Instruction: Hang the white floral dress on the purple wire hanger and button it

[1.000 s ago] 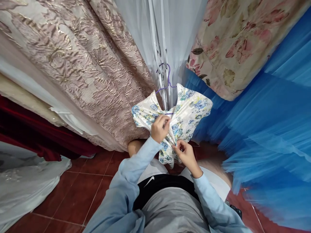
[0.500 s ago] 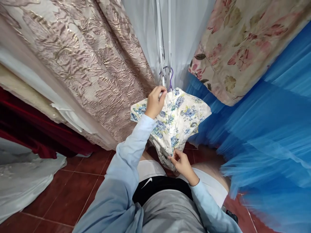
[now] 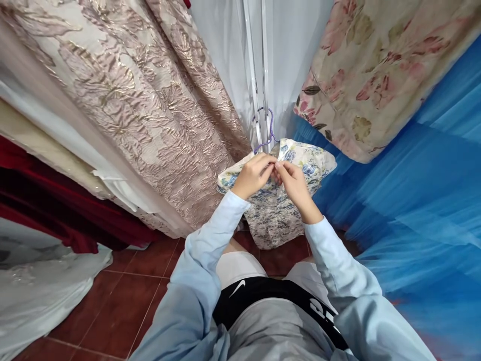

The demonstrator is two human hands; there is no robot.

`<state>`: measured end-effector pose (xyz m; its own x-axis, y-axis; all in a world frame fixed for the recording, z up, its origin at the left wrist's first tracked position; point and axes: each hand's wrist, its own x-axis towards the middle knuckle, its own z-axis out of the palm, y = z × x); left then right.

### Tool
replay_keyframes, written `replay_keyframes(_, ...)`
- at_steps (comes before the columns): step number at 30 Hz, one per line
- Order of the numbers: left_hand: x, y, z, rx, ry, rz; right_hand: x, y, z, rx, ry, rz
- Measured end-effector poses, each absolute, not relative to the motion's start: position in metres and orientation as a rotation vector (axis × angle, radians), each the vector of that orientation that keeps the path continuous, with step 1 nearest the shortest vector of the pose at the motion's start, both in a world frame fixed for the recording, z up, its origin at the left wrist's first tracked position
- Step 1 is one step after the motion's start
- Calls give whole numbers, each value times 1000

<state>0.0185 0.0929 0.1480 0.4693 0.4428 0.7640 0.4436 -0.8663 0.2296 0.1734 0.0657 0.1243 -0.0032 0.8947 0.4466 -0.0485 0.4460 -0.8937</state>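
A white top with a blue floral print hangs in front of me on a purple hanger. My left hand reaches in from the left and pinches at its neckline, thumb against fingers. Tip to tip with it, my right hand closes its thumb and fingers at the same spot on the front opening. The collar edges stand apart below the hanger, and the front looks open there. Whatever small part lies between the fingertips is hidden.
White rails rise behind the hanger. A pink-gold brocade cloth hangs left, with a dark red cloth farther over. On the right hang a pink-flowered cloth and blue tulle. Red tiles cover the floor.
My right hand has moved up from the lower front of the top to the neckline, meeting my left hand. The neckline has spread apart, and the lower part of the top hangs wider.
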Motion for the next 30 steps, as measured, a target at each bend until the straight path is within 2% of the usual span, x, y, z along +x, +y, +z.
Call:
replay_keyframes(8,16,89,145,-2656,-862,-1380,170,75,117,-840,-1289,833)
replay_keyframes(15,35,88,140,-2399,-918,-1747,154,76,121,-754,-1054,844)
replay_keyframes(22,38,86,139,-2405,-1007,-1896,149,80,118,-726,-841,1352)
replay_keyframes(25,34,87,135,-2406,-1008,-1942,150,79,110,-767,-897,1280)
replay_keyframes(30,33,87,139,-2372,-1003,-1953,154,83,100,-864,-1089,931)
